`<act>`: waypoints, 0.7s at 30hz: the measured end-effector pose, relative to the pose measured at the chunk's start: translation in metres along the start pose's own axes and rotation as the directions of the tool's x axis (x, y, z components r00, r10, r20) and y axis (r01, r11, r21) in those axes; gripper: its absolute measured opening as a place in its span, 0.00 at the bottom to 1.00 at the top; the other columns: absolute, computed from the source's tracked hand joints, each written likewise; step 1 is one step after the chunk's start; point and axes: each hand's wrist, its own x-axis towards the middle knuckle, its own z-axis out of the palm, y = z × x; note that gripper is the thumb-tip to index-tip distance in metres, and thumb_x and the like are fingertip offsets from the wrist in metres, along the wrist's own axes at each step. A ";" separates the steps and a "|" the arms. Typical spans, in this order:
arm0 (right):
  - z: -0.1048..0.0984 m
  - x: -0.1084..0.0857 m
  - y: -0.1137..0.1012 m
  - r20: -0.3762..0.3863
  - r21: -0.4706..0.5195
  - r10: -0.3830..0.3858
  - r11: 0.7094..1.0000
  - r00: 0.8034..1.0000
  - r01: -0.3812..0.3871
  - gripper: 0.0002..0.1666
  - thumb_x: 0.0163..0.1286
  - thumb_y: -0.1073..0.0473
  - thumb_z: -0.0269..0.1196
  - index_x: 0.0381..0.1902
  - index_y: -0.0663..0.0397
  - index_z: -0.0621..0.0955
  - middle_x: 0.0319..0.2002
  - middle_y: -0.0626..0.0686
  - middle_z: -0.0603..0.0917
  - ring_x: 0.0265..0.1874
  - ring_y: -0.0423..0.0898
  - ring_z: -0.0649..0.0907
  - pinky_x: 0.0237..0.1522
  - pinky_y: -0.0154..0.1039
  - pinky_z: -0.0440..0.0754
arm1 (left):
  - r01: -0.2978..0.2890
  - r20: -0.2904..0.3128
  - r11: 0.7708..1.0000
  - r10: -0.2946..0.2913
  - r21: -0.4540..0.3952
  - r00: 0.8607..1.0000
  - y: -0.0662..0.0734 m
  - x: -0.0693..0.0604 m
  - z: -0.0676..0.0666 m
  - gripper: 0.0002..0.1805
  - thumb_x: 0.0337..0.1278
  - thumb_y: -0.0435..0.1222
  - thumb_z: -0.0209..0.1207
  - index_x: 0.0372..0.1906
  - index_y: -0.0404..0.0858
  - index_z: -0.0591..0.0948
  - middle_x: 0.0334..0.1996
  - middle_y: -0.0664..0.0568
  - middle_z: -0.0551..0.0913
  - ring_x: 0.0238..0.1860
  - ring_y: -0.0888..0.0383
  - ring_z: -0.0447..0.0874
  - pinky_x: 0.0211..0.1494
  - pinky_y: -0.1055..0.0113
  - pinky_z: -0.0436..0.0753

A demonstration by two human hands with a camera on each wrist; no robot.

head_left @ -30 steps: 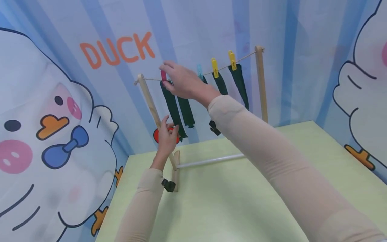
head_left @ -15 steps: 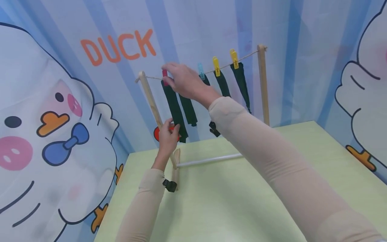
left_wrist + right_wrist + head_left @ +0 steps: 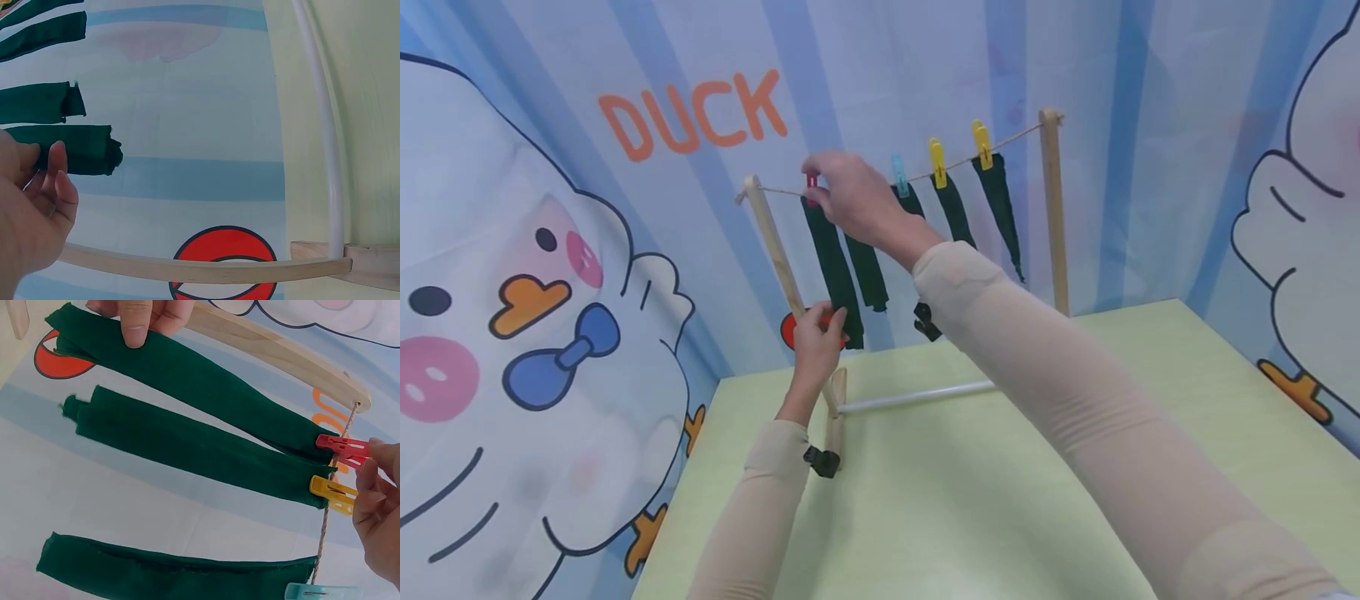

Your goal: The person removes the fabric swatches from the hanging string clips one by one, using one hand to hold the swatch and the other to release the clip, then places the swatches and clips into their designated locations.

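Note:
In the head view my right hand [image 3: 859, 198] is at the left end of the rope, pinching a red clothespin [image 3: 337, 445] by its handles. That clothespin sits over the rope [image 3: 322, 540] and the top of a dark green cloth strip [image 3: 219, 381]. Lower down, my left hand [image 3: 816, 346] holds the same strip near its bottom end, thumb on one face, fingers partly hidden behind. Beside it hangs a second green strip [image 3: 187, 440] under a yellow clothespin [image 3: 328, 490], which lies close to my right fingers.
Farther right, more green strips hang from a light blue clothespin [image 3: 900, 177] and two yellow ones [image 3: 937, 164]. The rope runs between a left wooden post [image 3: 775, 250] and a right one [image 3: 1054, 217]. A white rod [image 3: 917, 396] joins the stand's base on the pale table [image 3: 970, 500].
My left thumb and fingers have come together on the strip's lower end, after being more spread. My right fingers have curled further over the red clothespin. The view shifted slightly.

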 end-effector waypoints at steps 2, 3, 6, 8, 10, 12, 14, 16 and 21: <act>-0.002 0.000 -0.001 0.030 -0.029 0.023 0.999 0.999 -0.022 0.28 0.77 0.57 0.59 0.71 0.56 0.70 0.60 0.54 0.79 0.53 0.44 0.81 0.53 0.30 0.79 | 0.004 0.000 1.000 -0.004 -0.001 1.000 0.000 0.000 0.001 0.10 0.73 0.39 0.57 0.48 0.36 0.80 0.38 0.45 0.81 0.28 0.48 0.82 0.33 0.70 0.82; -0.002 0.000 -0.002 0.051 -0.044 0.035 0.998 0.998 -0.033 0.30 0.77 0.57 0.58 0.73 0.56 0.67 0.62 0.54 0.77 0.55 0.44 0.80 0.54 0.30 0.78 | 0.006 -0.002 1.000 -0.006 -0.002 1.000 0.000 0.000 0.001 0.10 0.73 0.39 0.57 0.48 0.36 0.80 0.38 0.45 0.81 0.28 0.49 0.82 0.34 0.69 0.82; -0.005 0.000 -0.003 0.109 -0.087 0.065 0.995 0.992 -0.055 0.33 0.79 0.59 0.54 0.77 0.55 0.61 0.66 0.54 0.71 0.55 0.44 0.79 0.53 0.29 0.78 | 0.008 -0.004 1.000 -0.008 -0.008 1.000 0.001 -0.001 0.002 0.10 0.73 0.40 0.57 0.48 0.37 0.80 0.39 0.46 0.81 0.28 0.50 0.82 0.35 0.69 0.83; -0.007 -0.001 -0.003 0.129 -0.102 0.074 0.993 0.989 -0.061 0.32 0.78 0.62 0.54 0.77 0.55 0.61 0.66 0.54 0.69 0.53 0.44 0.79 0.49 0.29 0.79 | 0.004 -0.005 1.000 -0.004 -0.011 1.000 0.002 0.000 0.002 0.10 0.73 0.40 0.57 0.48 0.37 0.80 0.40 0.46 0.81 0.28 0.51 0.82 0.36 0.68 0.83; -0.009 -0.002 -0.003 0.132 -0.110 0.076 0.992 0.988 -0.061 0.30 0.78 0.63 0.54 0.75 0.55 0.64 0.65 0.54 0.69 0.51 0.44 0.78 0.46 0.29 0.79 | 0.001 -0.005 1.000 -0.001 -0.011 1.000 0.002 0.000 0.003 0.10 0.73 0.40 0.57 0.49 0.38 0.80 0.40 0.46 0.81 0.28 0.51 0.82 0.38 0.68 0.84; -0.010 -0.002 -0.003 0.124 -0.108 0.075 0.992 0.989 -0.061 0.28 0.77 0.65 0.54 0.73 0.55 0.67 0.63 0.54 0.69 0.50 0.44 0.78 0.44 0.30 0.79 | 0.001 -0.008 1.000 -0.001 -0.008 1.000 0.002 0.001 0.003 0.11 0.73 0.41 0.57 0.49 0.38 0.80 0.40 0.47 0.81 0.28 0.51 0.82 0.39 0.67 0.84; -0.010 -0.002 -0.003 0.109 -0.108 0.072 0.992 0.991 -0.060 0.26 0.76 0.65 0.55 0.70 0.55 0.69 0.61 0.54 0.70 0.49 0.45 0.78 0.43 0.30 0.79 | 0.002 -0.010 1.000 -0.002 -0.004 1.000 0.003 0.001 0.003 0.11 0.73 0.41 0.57 0.49 0.38 0.80 0.40 0.47 0.81 0.28 0.52 0.82 0.39 0.67 0.84; -0.009 -0.002 -0.002 0.093 -0.111 0.070 0.992 0.993 -0.060 0.25 0.75 0.66 0.56 0.68 0.54 0.71 0.60 0.54 0.70 0.48 0.45 0.78 0.42 0.30 0.79 | 0.000 -0.012 1.000 0.000 -0.003 1.000 0.003 0.000 0.004 0.11 0.73 0.40 0.57 0.50 0.38 0.80 0.40 0.47 0.82 0.28 0.52 0.82 0.38 0.68 0.84; -0.007 -0.004 0.001 0.026 -0.126 0.037 0.991 0.999 -0.034 0.22 0.74 0.68 0.56 0.64 0.54 0.77 0.55 0.54 0.75 0.44 0.45 0.81 0.39 0.31 0.78 | -0.011 -0.010 1.000 0.011 -0.002 1.000 0.005 -0.001 0.005 0.10 0.72 0.38 0.57 0.50 0.37 0.80 0.40 0.46 0.83 0.27 0.52 0.81 0.36 0.67 0.83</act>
